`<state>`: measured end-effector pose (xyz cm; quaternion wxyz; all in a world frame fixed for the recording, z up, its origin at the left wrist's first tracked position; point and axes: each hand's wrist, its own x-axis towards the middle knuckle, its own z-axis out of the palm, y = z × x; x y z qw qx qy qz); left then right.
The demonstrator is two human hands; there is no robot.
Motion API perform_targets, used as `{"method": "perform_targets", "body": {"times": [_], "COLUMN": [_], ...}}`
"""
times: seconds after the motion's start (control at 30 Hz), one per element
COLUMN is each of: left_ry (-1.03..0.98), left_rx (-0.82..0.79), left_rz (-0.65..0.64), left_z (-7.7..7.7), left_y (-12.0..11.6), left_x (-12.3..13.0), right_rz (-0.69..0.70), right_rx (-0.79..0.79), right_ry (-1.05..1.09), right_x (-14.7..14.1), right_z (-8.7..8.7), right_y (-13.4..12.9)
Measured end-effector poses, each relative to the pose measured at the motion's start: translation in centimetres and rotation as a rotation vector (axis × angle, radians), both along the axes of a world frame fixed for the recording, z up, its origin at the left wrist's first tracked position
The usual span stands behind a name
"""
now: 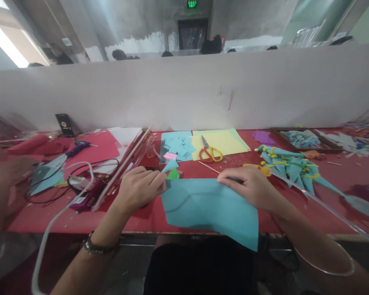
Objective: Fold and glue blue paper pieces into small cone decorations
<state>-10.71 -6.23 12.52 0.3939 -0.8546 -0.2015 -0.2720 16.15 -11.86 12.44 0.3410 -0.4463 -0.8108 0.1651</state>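
A blue paper sheet (212, 209) hangs over the table's front edge, held between my two hands. My left hand (143, 188) is closed on its upper left corner. My right hand (249, 184) pinches its top edge on the right, and a thin dark object (236, 179) shows at the fingers. Just past the sheet's upper left lie a small blue paper cone (170, 165) and a green object (173, 174). Farther back, scissors (210, 153) with red and yellow handles rest on yellow paper (233, 141), beside a pile of small blue paper pieces (180, 146).
Blue cones with yellow trim (295, 168) lie at the right, near a tray of scraps (303, 139). At the left are a glue gun (77, 149), cables, red paper (101, 145) and another person's hand (14, 172). A white partition (184, 90) stands behind the table.
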Motion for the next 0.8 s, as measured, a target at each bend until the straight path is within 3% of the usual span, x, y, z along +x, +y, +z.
{"method": "perform_targets", "body": {"times": [0.17, 0.33, 0.4, 0.47, 0.57, 0.7, 0.8], "left_ry": [-0.06, -0.183, -0.318, -0.415, -0.538, -0.709, -0.594], "left_rx": [-0.031, -0.327, -0.561, -0.829, -1.074, -1.093, -1.05], "left_rz": [0.18, 0.224, 0.166, 0.003, -0.178, -0.156, -0.144], "left_z": [-3.0, -6.0, -6.2, -6.1, -5.7, -5.3, -5.3], "left_y": [0.1, -1.6, -2.5, -3.2, -3.7, -3.7, -3.7], "left_x": [-2.4, -2.2, -1.3, -0.1, 1.4, 2.2, 2.4], "right_rz": [-0.148, -0.152, -0.116, -0.062, 0.027, 0.07, 0.067], "right_rx": [-0.046, -0.102, -0.098, -0.091, -0.112, -0.13, -0.098], "right_ry": [-0.016, -0.014, -0.009, -0.003, 0.011, -0.006, -0.081], "right_x": [1.8, 2.4, 2.1, 1.7, 1.2, 1.3, 1.3], "right_z": [-0.9, -1.9, -2.1, -2.1, -2.2, -2.4, -2.7], "right_y": [-0.1, -0.4, -0.6, -0.8, -0.8, -0.7, -0.7]}}
